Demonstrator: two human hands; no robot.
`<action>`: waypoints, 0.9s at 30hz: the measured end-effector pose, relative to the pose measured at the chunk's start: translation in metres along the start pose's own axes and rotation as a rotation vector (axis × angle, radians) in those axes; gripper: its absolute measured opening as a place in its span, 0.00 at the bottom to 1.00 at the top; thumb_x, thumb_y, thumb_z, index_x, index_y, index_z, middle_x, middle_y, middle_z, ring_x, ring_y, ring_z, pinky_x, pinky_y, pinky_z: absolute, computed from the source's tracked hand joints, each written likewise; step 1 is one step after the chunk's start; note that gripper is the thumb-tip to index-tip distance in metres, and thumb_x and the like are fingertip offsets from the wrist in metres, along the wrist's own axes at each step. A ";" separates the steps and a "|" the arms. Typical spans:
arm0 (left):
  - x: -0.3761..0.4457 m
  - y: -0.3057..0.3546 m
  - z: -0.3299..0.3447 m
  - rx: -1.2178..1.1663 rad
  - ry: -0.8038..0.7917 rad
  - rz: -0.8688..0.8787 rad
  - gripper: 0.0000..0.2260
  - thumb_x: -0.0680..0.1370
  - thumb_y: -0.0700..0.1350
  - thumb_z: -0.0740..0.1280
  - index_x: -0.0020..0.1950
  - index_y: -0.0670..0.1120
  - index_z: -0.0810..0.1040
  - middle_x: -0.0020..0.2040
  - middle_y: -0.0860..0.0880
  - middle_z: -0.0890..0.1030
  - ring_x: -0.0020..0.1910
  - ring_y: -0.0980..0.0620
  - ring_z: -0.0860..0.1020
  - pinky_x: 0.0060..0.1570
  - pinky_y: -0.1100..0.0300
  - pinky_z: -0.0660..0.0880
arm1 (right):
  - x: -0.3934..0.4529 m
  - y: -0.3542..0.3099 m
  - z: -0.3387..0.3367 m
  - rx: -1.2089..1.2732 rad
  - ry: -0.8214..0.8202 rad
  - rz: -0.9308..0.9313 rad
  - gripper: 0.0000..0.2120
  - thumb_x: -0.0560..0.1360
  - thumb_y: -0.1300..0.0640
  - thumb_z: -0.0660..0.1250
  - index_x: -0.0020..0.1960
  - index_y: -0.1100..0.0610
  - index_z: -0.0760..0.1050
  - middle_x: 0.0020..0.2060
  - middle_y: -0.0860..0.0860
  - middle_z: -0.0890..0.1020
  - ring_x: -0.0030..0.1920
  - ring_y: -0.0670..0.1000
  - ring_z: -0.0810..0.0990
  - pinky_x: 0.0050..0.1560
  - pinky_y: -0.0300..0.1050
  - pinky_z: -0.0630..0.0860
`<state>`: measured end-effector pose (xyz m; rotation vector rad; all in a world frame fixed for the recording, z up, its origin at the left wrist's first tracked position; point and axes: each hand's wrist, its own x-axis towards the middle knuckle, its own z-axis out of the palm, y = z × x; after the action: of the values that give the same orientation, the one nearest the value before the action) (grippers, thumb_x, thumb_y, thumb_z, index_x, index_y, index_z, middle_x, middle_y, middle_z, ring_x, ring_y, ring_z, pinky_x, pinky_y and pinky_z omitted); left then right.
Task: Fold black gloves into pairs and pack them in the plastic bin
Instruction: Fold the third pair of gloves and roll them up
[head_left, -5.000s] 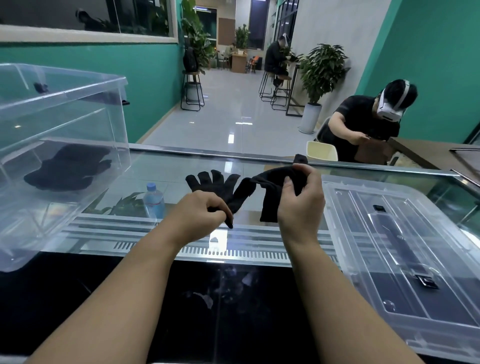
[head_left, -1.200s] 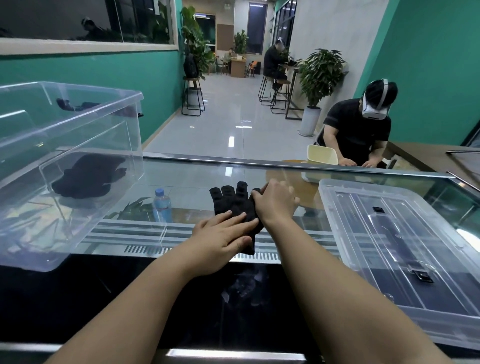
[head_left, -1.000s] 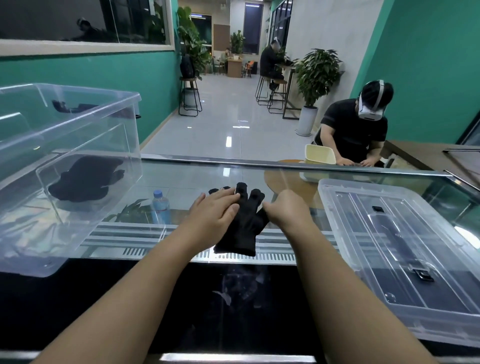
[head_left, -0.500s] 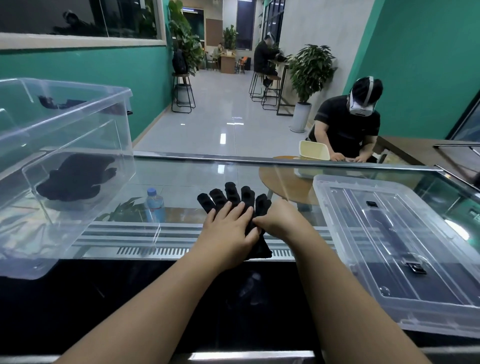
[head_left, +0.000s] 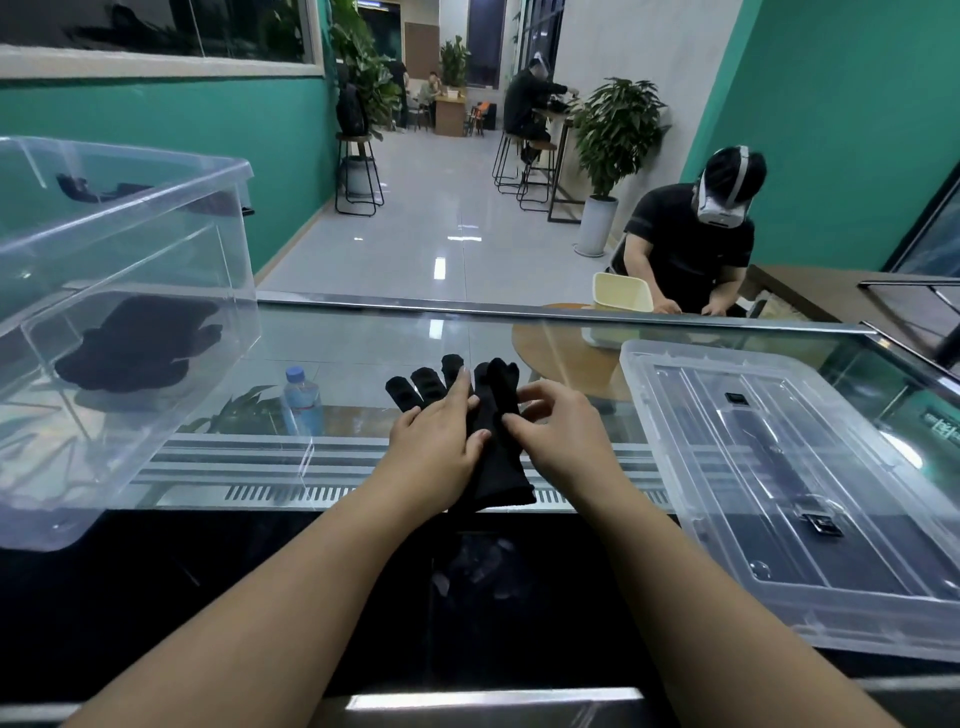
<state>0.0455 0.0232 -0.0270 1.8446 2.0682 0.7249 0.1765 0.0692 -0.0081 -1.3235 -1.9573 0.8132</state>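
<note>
A pair of black gloves (head_left: 496, 457) lies stacked on the glass counter in front of me, fingers pointing away. My left hand (head_left: 436, 441) presses flat on the left part of the gloves. My right hand (head_left: 558, 431) pinches the right edge of the top glove, which is lifted and folding leftward. At the left stands the clear plastic bin (head_left: 156, 218), with a heap of folded black gloves (head_left: 135, 343) on its bottom.
The bin's clear lid (head_left: 779, 467) lies on the counter at the right. A water bottle (head_left: 301, 400) shows below the glass. A person in a headset (head_left: 691, 244) sits beyond the counter at a round table.
Five seconds ago I held the gloves in the air; since then I laid them on the glass. In the last half second my right hand lifted the right edge.
</note>
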 end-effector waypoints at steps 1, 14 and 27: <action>0.001 0.000 0.000 0.006 0.012 0.006 0.31 0.79 0.49 0.59 0.77 0.48 0.44 0.72 0.54 0.68 0.73 0.55 0.61 0.70 0.55 0.54 | 0.000 0.000 0.000 0.006 0.020 0.019 0.07 0.72 0.59 0.67 0.49 0.54 0.78 0.36 0.46 0.79 0.39 0.49 0.80 0.41 0.40 0.75; -0.001 -0.013 -0.009 0.131 0.207 0.452 0.10 0.72 0.39 0.67 0.52 0.44 0.82 0.50 0.45 0.83 0.49 0.43 0.80 0.47 0.48 0.77 | -0.006 0.003 0.002 -0.437 -0.113 -0.277 0.12 0.75 0.61 0.63 0.54 0.53 0.81 0.50 0.52 0.79 0.53 0.54 0.75 0.51 0.50 0.75; 0.005 -0.003 -0.007 0.270 0.134 0.335 0.14 0.77 0.37 0.60 0.61 0.45 0.77 0.55 0.46 0.79 0.53 0.46 0.74 0.50 0.60 0.67 | -0.017 0.007 0.002 -0.247 -0.036 -0.010 0.16 0.73 0.55 0.66 0.60 0.58 0.72 0.50 0.53 0.80 0.50 0.51 0.78 0.46 0.40 0.70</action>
<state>0.0383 0.0266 -0.0220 2.3932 2.0432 0.6905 0.1843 0.0546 -0.0172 -1.4454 -2.1450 0.6090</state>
